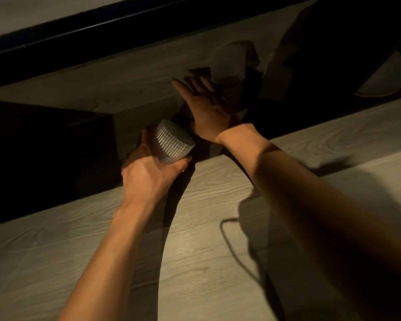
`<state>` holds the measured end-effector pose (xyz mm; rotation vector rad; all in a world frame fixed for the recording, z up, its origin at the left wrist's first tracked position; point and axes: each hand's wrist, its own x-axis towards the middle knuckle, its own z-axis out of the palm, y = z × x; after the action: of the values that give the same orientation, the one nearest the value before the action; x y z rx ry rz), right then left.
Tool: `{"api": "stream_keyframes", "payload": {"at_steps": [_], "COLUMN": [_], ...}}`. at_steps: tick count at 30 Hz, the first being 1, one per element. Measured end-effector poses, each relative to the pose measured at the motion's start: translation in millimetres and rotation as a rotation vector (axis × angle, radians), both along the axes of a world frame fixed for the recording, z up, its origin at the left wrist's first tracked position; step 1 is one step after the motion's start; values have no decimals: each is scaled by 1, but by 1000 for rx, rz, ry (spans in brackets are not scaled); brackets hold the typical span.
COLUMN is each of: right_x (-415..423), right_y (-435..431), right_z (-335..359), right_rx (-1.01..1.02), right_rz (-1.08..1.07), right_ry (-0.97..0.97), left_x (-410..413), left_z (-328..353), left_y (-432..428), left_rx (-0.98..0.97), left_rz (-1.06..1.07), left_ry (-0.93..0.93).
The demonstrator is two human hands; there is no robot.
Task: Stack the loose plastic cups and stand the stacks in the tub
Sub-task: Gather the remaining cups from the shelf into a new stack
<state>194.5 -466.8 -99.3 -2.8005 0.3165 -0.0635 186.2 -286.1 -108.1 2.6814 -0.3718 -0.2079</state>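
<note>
**Setting.** Dim light; a pale wood-grain worktop (195, 262) fills the near half of the view, with a second wood surface beyond a dark gap.

**Left hand** (148, 174). It grasps the ribbed plastic cup (174, 144), with fingers and thumb curled round the wider end. The cup is held off the worktop over its far edge, tilted, with the flat base pointing up and away from the person. The wall is translucent grey with fine vertical ribs.

**Right hand** (208, 107). It is released and holds nothing. The fingers are straight and slightly spread, with the back of the hand up, and it is stretched out beyond the ribbed cup.

**Second cup** (229, 62). A pale, cup-shaped item stands in shadow just past the right fingertips. Contact cannot be told, nor whether it is one cup or several nested.

**Other items.**
- A dark block (46, 147) sits left of the left hand.
- A pale curved object (384, 77) lies at the far right, too dim to identify.
- A thin dark loop (227, 237) lies on the worktop under the right forearm; whether it is a cord or a shadow cannot be told.
</note>
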Motion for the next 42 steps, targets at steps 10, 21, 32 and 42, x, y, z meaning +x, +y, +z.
{"api": "stream_keyframes", "payload": {"at_steps": [10, 21, 32, 42], "right_x": [-28, -73, -107, -103], "right_y": [5, 7, -45, -74], "right_z": [10, -10, 9, 5], "right_rx": [811, 1088, 927, 709], "right_rz": [-339, -309, -271, -372], "right_ry": [-325, -142, -93, -155], "left_x": [-3, 3, -11, -10], "left_z": [7, 1, 13, 8], "left_y": [3, -14, -61, -96], "left_rx": [-171, -260, -164, -225], "left_rz": [30, -32, -193, -218], "left_ry": [-27, 71, 100, 207]}}
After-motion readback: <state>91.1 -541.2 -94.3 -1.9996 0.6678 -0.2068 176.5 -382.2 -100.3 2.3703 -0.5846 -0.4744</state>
